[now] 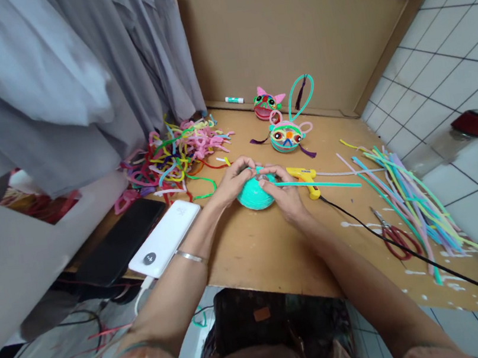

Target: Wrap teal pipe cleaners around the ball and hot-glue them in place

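A round turquoise ball (256, 195), wound with pipe cleaner, is held between my hands above the table. My left hand (240, 177) is closed around its left and upper side. My right hand (282, 189) grips the right side, its thumb on the top near a small gap in the winding. From the right hand a turquoise pipe cleaner (324, 183) sticks out to the right. Right behind that hand lies a yellow glue gun (304, 176) with a black cord.
Tangled pipe cleaners (180, 149) lie at the back left, straight ones (417, 200) and red-handled scissors (396, 239) at right. Two decorated figures (286, 136) and a glue stick (234, 100) are at the back. A white power bank (164, 238) and black phone (120, 241) lie left.
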`<action>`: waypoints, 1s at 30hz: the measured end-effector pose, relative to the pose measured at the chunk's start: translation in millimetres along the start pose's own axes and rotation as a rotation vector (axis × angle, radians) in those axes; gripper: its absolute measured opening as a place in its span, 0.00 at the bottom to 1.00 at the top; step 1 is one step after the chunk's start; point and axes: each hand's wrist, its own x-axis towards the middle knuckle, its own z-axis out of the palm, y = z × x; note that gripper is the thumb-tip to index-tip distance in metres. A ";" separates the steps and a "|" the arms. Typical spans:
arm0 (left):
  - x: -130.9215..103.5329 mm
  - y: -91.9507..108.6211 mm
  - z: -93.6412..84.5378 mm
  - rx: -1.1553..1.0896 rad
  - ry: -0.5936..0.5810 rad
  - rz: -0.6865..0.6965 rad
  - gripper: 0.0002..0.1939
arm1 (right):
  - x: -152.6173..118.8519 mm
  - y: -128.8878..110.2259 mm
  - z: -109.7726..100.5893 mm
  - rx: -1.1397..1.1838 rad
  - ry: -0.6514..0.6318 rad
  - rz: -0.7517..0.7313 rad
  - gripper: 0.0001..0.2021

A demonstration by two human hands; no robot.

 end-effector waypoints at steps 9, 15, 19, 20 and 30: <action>1.5 5.2 -5.7 0.112 0.178 0.015 0.19 | -2.8 -5.4 1.8 0.035 -0.021 0.061 0.09; -3.6 8.9 -7.0 0.270 0.082 0.031 0.21 | -4.7 -7.1 3.1 0.026 -0.038 0.076 0.12; -4.0 5.9 -3.8 0.229 -0.035 -0.016 0.22 | -3.1 -3.7 2.9 0.124 -0.029 0.135 0.17; -3.2 4.9 -3.8 0.213 -0.038 -0.005 0.22 | -2.9 -2.9 3.0 0.143 -0.028 0.139 0.18; -1.1 -2.1 -5.6 0.165 0.003 0.007 0.22 | -5.6 -1.2 2.1 0.000 -0.017 0.079 0.12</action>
